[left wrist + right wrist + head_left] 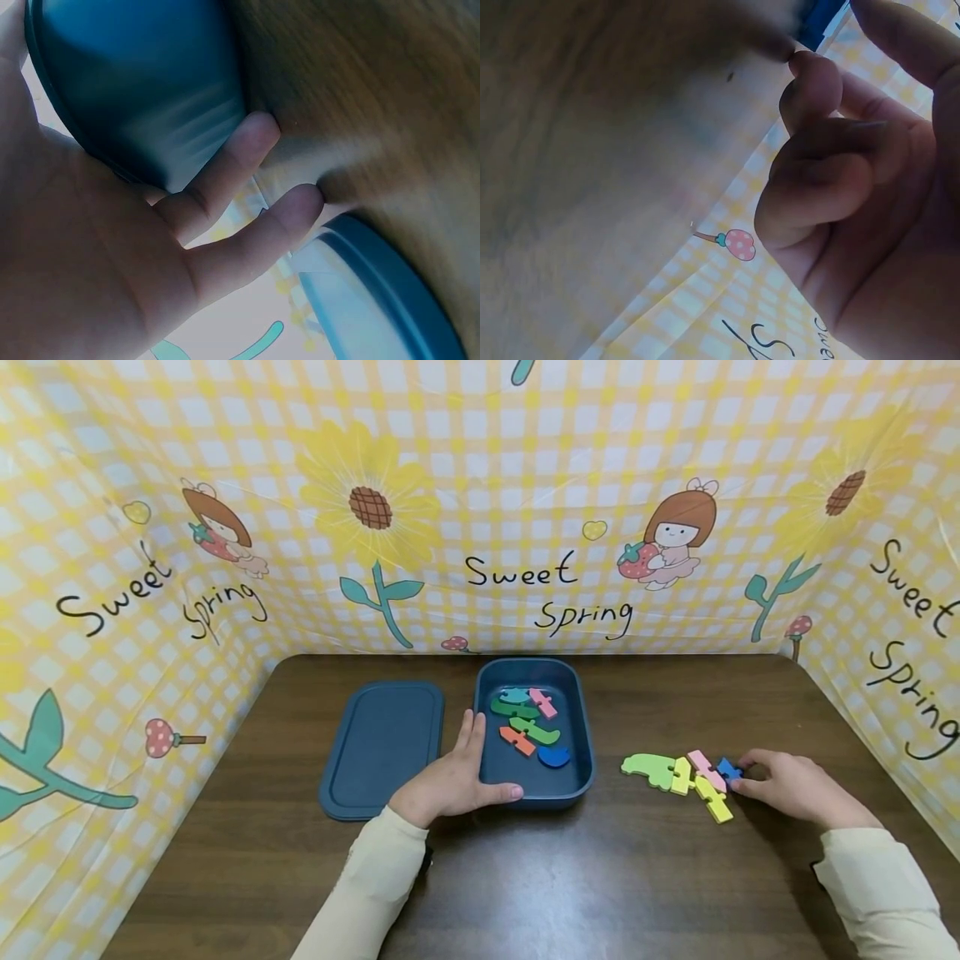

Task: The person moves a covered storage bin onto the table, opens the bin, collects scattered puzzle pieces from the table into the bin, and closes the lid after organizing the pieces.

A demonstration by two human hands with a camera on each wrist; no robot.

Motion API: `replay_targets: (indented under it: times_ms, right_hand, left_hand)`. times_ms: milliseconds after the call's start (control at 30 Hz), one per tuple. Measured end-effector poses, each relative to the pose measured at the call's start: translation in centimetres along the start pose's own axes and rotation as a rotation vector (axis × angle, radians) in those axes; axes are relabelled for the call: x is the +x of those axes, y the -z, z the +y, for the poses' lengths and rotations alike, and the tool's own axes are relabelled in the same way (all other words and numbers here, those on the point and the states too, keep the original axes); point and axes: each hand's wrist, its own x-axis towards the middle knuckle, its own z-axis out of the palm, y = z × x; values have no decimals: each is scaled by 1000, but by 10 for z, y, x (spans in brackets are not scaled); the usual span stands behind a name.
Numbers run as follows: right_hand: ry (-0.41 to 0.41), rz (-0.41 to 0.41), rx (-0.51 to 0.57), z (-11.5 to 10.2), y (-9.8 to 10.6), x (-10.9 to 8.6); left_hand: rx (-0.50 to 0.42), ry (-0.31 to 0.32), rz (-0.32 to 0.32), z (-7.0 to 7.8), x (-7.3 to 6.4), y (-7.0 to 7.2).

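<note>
My right hand (798, 787) pinches a small blue puzzle piece (727, 769) between thumb and finger, against a pink piece (703, 767). That pink piece adjoins two yellow pieces (714, 800), and a light green piece (651, 770) makes up the left end of the row. In the right wrist view, a corner of the blue piece (821, 22) shows by the fingertips; the other fingers are curled. My left hand (453, 781) rests on the dark blue box (587, 735), its thumb at the near edge and straight fingers along the left side. Two fingertips reach the tabletop in the left wrist view.
Inside the box lie several loose pieces, among them an orange one (517, 741), a green one (534, 731) and a blue rounded one (554, 757). The box's lid (386, 747) lies flat to its left. Checked cloth (517, 510) walls surround the wooden table (525, 885).
</note>
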Motion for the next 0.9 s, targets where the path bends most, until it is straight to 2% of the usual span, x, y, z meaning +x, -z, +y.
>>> replay_targets:
  times_ms: [200, 633, 900]
  right_hand:
    - [-24, -18, -6, -1, -1, 0]
    - [14, 54, -38, -6, -7, 2]
    - [-18, 39, -31, -11, -6, 3]
  left_hand:
    - [-5, 6, -6, 0, -1, 0]
    - [-4, 9, -6, 0, -1, 1]
    - [-7, 11, -7, 1, -1, 1]
